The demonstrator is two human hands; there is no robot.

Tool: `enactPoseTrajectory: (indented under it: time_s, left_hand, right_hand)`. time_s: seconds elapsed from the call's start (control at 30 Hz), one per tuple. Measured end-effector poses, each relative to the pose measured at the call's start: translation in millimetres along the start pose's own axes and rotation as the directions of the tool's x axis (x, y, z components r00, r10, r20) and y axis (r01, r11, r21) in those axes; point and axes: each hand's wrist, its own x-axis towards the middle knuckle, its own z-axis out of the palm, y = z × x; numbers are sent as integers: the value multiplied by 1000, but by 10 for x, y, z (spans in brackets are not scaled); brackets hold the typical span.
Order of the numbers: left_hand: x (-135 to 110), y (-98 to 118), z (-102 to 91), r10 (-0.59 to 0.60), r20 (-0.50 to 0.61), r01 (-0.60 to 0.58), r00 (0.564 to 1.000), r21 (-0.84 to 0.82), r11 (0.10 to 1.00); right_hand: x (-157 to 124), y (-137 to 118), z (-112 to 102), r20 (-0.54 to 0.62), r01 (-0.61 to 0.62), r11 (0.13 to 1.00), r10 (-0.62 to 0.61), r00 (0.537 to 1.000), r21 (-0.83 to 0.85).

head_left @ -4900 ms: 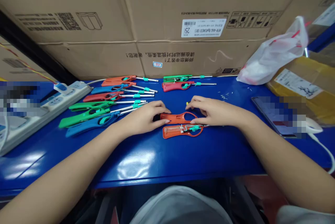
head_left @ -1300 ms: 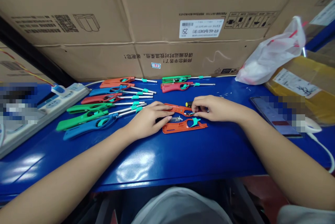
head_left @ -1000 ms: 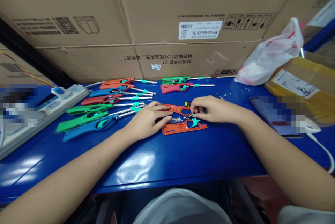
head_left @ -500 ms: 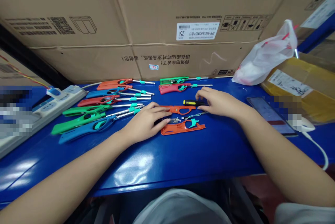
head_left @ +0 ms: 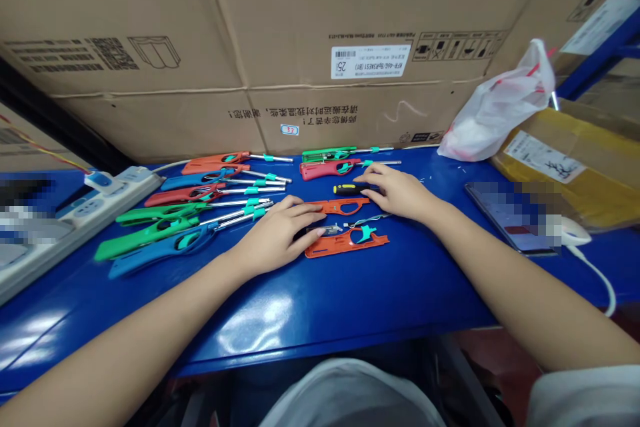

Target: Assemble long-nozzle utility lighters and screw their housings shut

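My left hand [head_left: 280,234] rests on the blue table, its thumb and fingers around a small clear lighter fuel tank [head_left: 330,230], partly hidden by the hand. Between the hands lie two orange halves of a lighter casing: the far half [head_left: 333,206] and the near half [head_left: 333,245]. A turquoise trigger [head_left: 367,234] sits at the near half, and a thin wire [head_left: 370,219] runs beside it. Just beyond the far half, my right hand [head_left: 400,190] is closed on one end of a black-and-yellow screwdriver [head_left: 350,189], which lies low over the table.
Several long-necked lighters [head_left: 165,234] lie at left, with a green one [head_left: 330,154] and a red one [head_left: 330,169] at the back. A power strip [head_left: 85,214] borders the left. At right are a phone [head_left: 505,217], a plastic bag [head_left: 495,114] and a taped box [head_left: 550,160].
My right hand has moved left with the screwdriver, away from the wire's end. My left hand stays at the fuel tank. The whole view has shifted slightly.
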Motion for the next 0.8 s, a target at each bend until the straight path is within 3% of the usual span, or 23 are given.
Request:
enactPoseTrajectory:
  time_s: [0.1, 0.2, 0.33, 0.4, 0.6, 0.8]
  left_hand:
    - [3, 66, -26, 25, -31, -26, 999, -15, 1000]
    - [-5, 145, -41, 70, -26, -72, 997, -51, 996]
    - [-35, 208, -23, 112, 29, -109, 993, -73, 991]
    - [-48, 211, -13, 117, 56, -112, 992, -77, 991]
    - [-57, 195, -30, 104, 77, -96, 992, -96, 991]
    - [-56, 208, -34, 77, 86, -67, 993, -118, 991]
  right_hand:
    - [-70, -57, -203, 27, 66, 987, -71, 997, 147]
    - [-139, -119, -353, 238, 117, 956, -184, 954, 271]
    - [-158, -146, -319, 319, 144, 950, -232, 919, 278]
    - [-146, -145, -254, 315, 143, 951, -229, 921, 274]
    - [-113, -213, -148, 143, 132, 946, -180, 973, 296]
    - [-105, -253, -113, 171, 205, 934, -263, 950, 294]
